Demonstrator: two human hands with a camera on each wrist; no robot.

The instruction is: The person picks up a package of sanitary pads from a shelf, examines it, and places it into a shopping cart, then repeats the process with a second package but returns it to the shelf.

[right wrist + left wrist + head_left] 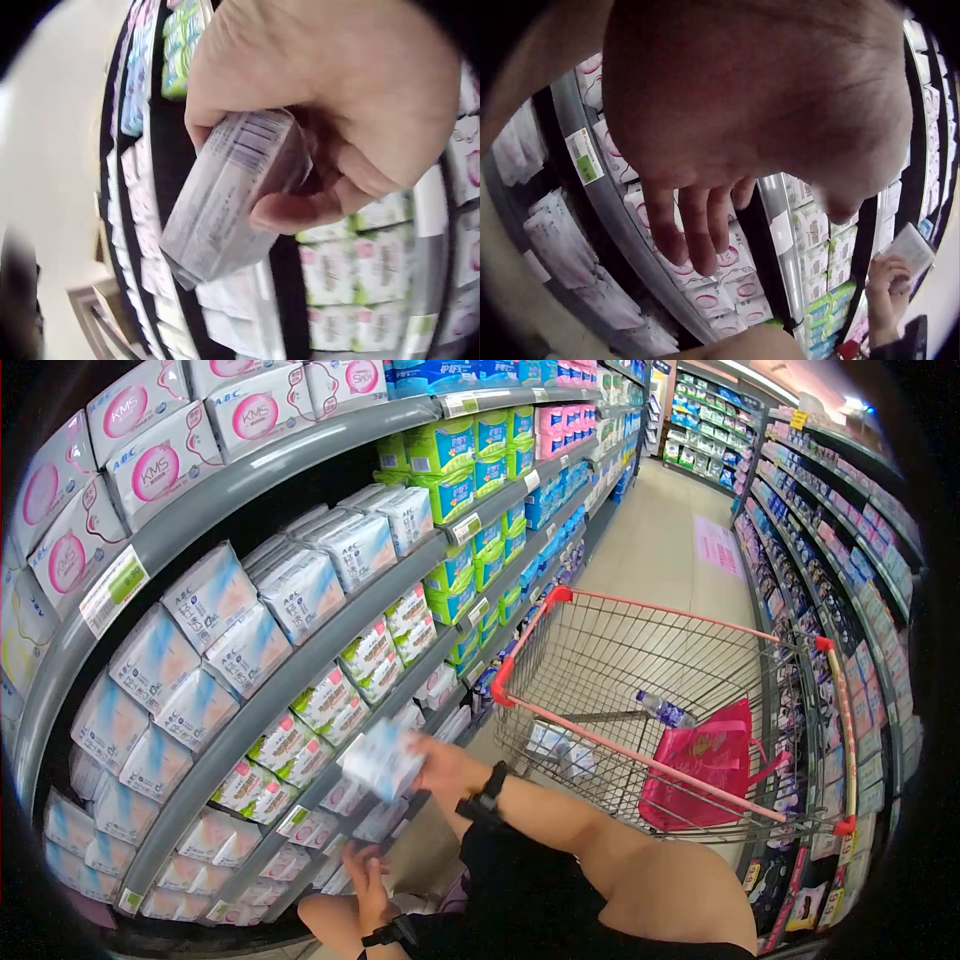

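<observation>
My right hand [446,766] grips a small white-and-blue pack of sanitary pads [382,762] in front of the shelves. In the right wrist view, thumb and fingers pinch that pack [217,199], and a barcode shows on its side. Lower down, my left hand [368,884] hangs with loosely bent fingers and holds nothing. The left wrist view shows this hand [757,97] with its fingers pointing toward shelves of pink-and-white packs [709,300]. Similar white-and-blue packs [205,595] fill the shelf to the left.
A wire shopping cart [650,622] with red trim stands at the right. Inside lie a pink bag [695,770], a plastic bottle [665,710] and white packs [575,760]. Another stocked shelf [840,550] runs along the aisle's far side. The tiled floor [650,530] stretches ahead.
</observation>
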